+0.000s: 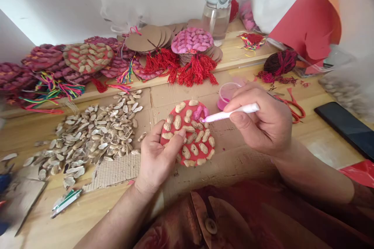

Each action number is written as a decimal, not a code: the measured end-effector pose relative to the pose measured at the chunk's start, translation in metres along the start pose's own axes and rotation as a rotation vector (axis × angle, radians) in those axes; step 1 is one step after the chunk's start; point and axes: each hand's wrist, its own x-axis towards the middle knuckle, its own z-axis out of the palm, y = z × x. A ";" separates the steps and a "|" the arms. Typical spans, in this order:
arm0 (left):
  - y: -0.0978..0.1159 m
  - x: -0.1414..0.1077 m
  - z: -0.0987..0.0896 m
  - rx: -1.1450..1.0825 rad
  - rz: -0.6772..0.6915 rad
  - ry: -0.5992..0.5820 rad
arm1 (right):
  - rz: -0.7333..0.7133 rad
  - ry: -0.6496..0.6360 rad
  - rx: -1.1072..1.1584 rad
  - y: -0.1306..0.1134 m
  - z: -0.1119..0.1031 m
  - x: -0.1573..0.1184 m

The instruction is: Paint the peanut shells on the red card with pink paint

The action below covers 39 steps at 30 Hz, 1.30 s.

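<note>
My left hand [159,155] grips the left edge of a round red disc [199,139], its thumb lying over the top. Rows of peanut shells cover the disc; a couple near its upper right are painted pink [200,112], the others are bare tan. Between the thumb and fingers of my right hand [261,118] is a white paintbrush or pen [230,112], its pink-stained tip at the shells beside the painted ones. Just behind that hand stands a small clear cup [227,95] with pink paint in it, partly hidden by the fingers.
Loose peanut shells [99,132] are heaped on the left. Finished-looking pink discs [193,41] with red tassels [198,71] and cardboard rounds [147,38] line the back ledge near a water bottle [217,11]. Orange-handled scissors [296,107] and a phone [346,126] lie right.
</note>
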 end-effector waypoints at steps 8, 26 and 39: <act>0.003 -0.002 -0.001 0.070 0.017 -0.028 | -0.050 -0.047 -0.036 -0.002 0.000 0.000; 0.007 -0.003 0.001 0.218 0.059 -0.037 | -0.128 -0.113 -0.195 -0.007 0.001 -0.001; 0.007 -0.002 0.002 0.239 0.046 -0.019 | -0.120 -0.142 -0.194 -0.005 0.000 -0.001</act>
